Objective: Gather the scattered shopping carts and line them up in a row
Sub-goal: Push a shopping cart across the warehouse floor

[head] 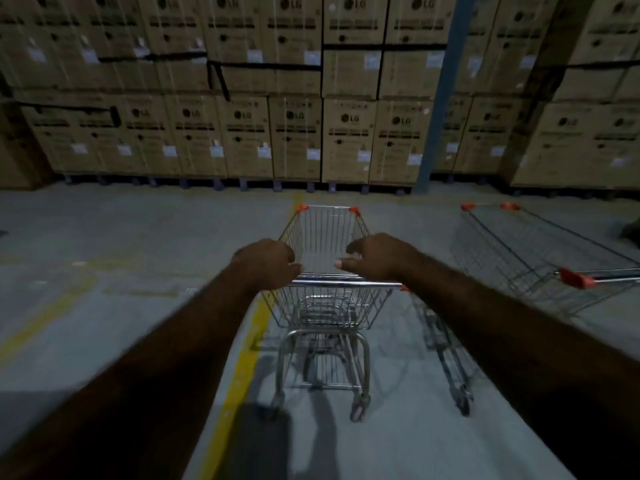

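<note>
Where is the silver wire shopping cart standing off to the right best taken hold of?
By its red-capped handle bar, coming from the near end, behind it. This silver wire shopping cart points its basket away toward the stacked cardboard boxes, so the bar is the nearest cross-piece to grasp.

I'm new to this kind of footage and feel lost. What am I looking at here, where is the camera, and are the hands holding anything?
There is no machine here. A person wears one wide-angle camera on the head, looking forward and down, so both bare arms reach in from below. The left hand seems to grip the left end of the handle of a wire shopping cart standing on the grey floor. The right hand is loosely open over the handle; whether it touches is unclear. A second cart stands apart on the right. Stacked cardboard boxes fill the background.
</note>
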A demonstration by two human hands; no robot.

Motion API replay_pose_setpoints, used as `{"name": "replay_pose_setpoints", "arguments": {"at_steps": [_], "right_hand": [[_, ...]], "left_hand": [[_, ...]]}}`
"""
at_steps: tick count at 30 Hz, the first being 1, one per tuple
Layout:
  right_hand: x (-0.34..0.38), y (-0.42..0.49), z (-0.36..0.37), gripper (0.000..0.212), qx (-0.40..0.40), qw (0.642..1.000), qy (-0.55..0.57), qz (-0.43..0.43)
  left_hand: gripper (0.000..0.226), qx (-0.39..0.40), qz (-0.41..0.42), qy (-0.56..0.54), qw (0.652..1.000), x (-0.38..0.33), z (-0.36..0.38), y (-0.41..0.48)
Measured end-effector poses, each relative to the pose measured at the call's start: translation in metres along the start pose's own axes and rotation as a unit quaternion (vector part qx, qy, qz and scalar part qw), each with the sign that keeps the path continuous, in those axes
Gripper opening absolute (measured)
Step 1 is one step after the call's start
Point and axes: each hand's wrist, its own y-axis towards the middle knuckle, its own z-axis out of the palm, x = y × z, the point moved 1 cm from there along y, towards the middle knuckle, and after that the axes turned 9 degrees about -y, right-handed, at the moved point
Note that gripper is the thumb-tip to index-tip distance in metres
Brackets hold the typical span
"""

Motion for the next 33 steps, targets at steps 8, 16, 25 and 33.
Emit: {"name": "replay_pose_setpoints", "arguments": {"at_steps": [8,16,25,33], "right_hand": [[-0.032,0.102,0.093,0.072,0.054,0.997,0.012,0.045],[-0.064,0.145,0.167,0.079,0.086,0.993,-0.015,0.082],[-0.066,0.165,0.166,0.070,0.140,0.979,-0.007,0.147],[-0.045,0.153,0.171,0.070,0.128,0.968,0.006,0.218]], "left_hand": [[0.060,0.058,-0.045,-0.031,0.997,0.054,0.078,0.081],[0.096,0.096,-0.066,0.024,0.993,0.064,0.156,0.133],[0.075,0.116,-0.044,0.038,0.992,0.084,0.178,0.163],[0.067,0.113,0.047,0.037,0.992,0.100,0.178,0.167]]}}
